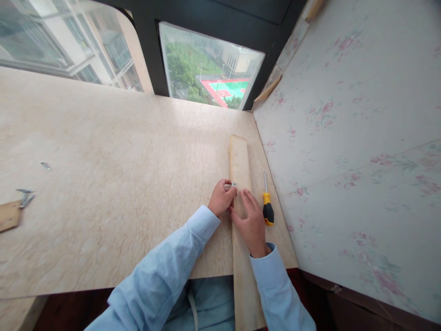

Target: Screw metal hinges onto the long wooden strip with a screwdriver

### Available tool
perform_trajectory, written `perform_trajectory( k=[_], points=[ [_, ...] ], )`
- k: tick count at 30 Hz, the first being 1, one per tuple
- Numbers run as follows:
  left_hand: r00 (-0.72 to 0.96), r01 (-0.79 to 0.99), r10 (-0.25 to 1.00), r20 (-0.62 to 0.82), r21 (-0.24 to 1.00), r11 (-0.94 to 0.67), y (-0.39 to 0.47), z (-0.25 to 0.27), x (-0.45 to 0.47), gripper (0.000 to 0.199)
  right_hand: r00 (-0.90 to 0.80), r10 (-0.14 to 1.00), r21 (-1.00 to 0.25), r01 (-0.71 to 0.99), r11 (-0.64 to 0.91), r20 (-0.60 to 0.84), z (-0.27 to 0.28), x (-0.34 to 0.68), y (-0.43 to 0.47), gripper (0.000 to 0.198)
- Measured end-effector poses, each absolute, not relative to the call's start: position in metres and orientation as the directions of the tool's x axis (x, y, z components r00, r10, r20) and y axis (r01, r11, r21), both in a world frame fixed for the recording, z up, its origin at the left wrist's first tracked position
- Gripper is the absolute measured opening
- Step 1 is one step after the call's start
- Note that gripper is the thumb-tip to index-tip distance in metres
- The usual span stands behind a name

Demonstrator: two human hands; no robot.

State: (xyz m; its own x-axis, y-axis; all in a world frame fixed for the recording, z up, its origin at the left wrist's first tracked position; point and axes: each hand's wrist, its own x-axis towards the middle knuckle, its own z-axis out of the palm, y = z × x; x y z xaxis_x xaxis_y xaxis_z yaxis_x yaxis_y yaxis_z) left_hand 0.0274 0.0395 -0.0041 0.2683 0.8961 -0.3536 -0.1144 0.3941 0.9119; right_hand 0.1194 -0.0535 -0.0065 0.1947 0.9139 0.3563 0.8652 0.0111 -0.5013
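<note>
A long pale wooden board (240, 158) lies lengthwise on the stone sill and juts over its front edge toward me. My left hand (220, 198) is closed at the board's left edge, thumb and fingers pinching a small silvery metal piece (234, 185) against the wood. Its exact kind is too small to make out. My right hand (251, 224) lies on the board just nearer to me, fingers stretched out and thumb apart, and no object shows in it. To its right rests a screwdriver (268, 209) with a yellow and black handle, shaft pointing away from me.
Several small metal pieces (25, 198) lie far left beside a thin wooden piece (9, 215), with another metal piece (45, 166) farther back. A flowered wall (344, 138) bounds the right side. Dark-framed windows (213, 64) stand behind the stone sill (138, 184).
</note>
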Motion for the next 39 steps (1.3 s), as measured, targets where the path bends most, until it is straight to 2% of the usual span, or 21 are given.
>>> perform_trajectory(
  k=[5, 13, 17, 23, 39],
  points=[
    [0.258, -0.140, 0.885, -0.388, 0.891, 0.431, 0.0382, -0.0035, 0.0275, 0.019, 0.211, 0.912, -0.537, 0.844, 0.012, 0.351, -0.0079, 0.1195, -0.0559, 0.062],
    [0.249, -0.157, 0.886, -0.392, 0.886, 0.437, 0.0387, -0.0054, 0.0275, 0.018, 0.210, 0.915, -0.566, 0.824, 0.023, 0.344, -0.0056, 0.1177, -0.0620, 0.065],
    [0.247, -0.153, 0.887, -0.390, 0.888, 0.434, 0.0386, -0.0061, 0.0279, 0.019, 0.189, 0.925, -0.558, 0.830, 0.029, 0.330, -0.0030, 0.1174, -0.0628, 0.059],
    [0.242, -0.141, 0.897, -0.370, 0.901, 0.409, 0.0383, -0.0065, 0.0275, 0.019, 0.134, 0.946, -0.482, 0.876, 0.028, 0.297, 0.0000, 0.1163, -0.0626, 0.043],
    [0.244, -0.151, 0.888, -0.391, 0.889, 0.432, 0.0389, -0.0062, 0.0284, 0.019, 0.178, 0.925, -0.481, 0.877, 0.007, 0.337, -0.0023, 0.1140, -0.0577, 0.040]
  ],
)
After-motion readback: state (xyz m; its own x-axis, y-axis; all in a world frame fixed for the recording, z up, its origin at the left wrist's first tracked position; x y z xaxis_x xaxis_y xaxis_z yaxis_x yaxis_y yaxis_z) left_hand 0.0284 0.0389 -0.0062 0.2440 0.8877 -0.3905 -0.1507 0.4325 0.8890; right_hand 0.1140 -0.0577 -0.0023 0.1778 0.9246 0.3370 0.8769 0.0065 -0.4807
